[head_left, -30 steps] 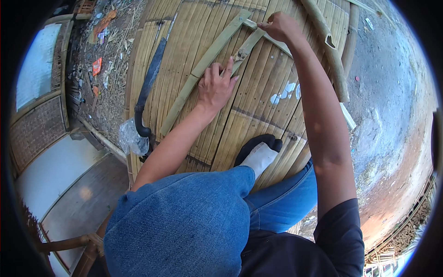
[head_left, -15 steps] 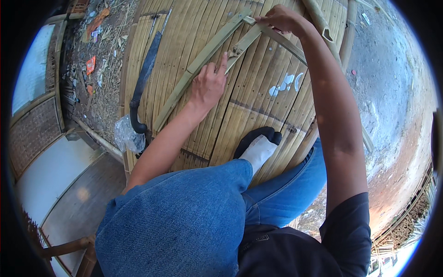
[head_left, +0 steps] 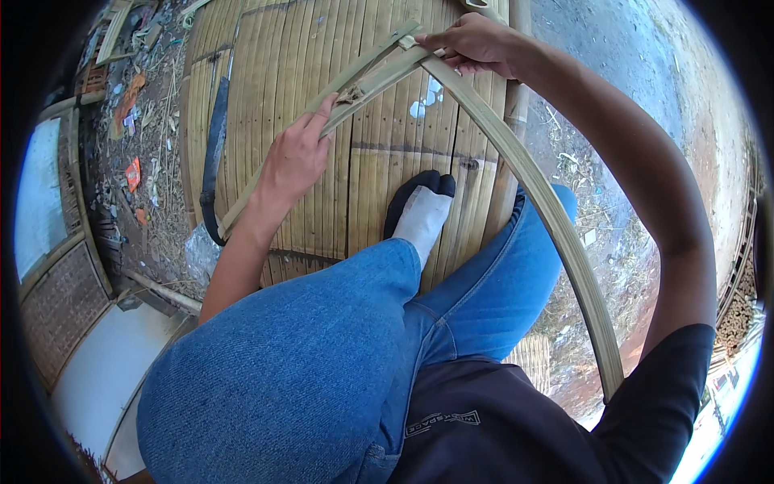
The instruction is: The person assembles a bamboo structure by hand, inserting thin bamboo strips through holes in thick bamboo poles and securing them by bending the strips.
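Split bamboo strips meet in a peak at the top of the view. My right hand (head_left: 476,44) pinches them where they join. From that joint a long bamboo strip (head_left: 524,161) bows down past my right forearm to near my sleeve. A second bamboo strip (head_left: 387,77), with a rough brown node, runs from the joint toward my left hand (head_left: 297,157). The fingers of that hand are closed around its lower part. Along the far side lies another bamboo strip (head_left: 367,60), which passes behind my left hand and forearm.
Beneath is a slatted bamboo platform (head_left: 387,173), where my socked foot (head_left: 423,210) rests. A long dark blade with a curved handle (head_left: 216,145) lies at its left edge, near a clear plastic bag (head_left: 201,254). Littered ground (head_left: 141,153) lies to the left.
The long strip has swung toward me and now arches beside my right arm. My left hand has shifted left and closed on a strip, while my right elbow has moved outward. The view has shifted.
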Action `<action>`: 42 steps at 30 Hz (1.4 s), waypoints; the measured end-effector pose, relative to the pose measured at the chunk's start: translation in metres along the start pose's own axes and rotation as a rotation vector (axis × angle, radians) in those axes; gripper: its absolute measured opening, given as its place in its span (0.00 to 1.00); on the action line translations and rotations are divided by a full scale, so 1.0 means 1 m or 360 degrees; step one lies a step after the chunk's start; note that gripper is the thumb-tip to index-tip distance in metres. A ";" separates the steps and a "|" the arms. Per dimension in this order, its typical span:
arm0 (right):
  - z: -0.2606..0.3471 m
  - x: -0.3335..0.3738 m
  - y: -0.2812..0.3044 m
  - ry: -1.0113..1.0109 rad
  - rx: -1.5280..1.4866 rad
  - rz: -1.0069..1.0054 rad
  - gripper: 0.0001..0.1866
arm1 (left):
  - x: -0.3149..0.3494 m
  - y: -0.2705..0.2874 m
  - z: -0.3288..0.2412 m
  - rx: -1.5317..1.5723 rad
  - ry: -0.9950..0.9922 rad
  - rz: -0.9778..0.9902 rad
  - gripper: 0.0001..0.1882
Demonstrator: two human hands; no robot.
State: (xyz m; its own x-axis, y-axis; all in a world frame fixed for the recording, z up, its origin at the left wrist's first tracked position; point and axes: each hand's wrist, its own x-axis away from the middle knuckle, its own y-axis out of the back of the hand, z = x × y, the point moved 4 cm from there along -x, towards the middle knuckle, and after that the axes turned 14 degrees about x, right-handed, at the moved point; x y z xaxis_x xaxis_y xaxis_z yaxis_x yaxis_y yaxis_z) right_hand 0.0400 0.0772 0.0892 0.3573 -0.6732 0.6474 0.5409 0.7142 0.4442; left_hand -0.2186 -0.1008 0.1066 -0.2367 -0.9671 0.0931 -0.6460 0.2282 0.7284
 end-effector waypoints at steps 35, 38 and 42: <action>-0.034 0.035 0.074 0.0312 -0.0962 0.0039 0.21 | -0.081 0.068 -0.048 -0.0625 -0.0368 0.0011 0.18; -0.032 0.033 0.082 0.0476 -0.0790 -0.0011 0.20 | -0.077 0.074 -0.058 -0.0487 -0.0455 0.0005 0.18; -0.025 0.040 0.082 0.0432 -0.0903 -0.0042 0.18 | -0.069 0.080 -0.070 -0.0605 -0.0409 -0.0128 0.17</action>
State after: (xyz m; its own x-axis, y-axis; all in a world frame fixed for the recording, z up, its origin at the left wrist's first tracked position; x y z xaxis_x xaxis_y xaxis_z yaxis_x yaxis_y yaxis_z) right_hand 0.1179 0.1044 0.1359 0.4785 -0.7670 0.4275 0.8453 0.5341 0.0122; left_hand -0.2033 -0.0238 0.2064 -0.3998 -0.9100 -0.1102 -0.3693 0.0499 0.9280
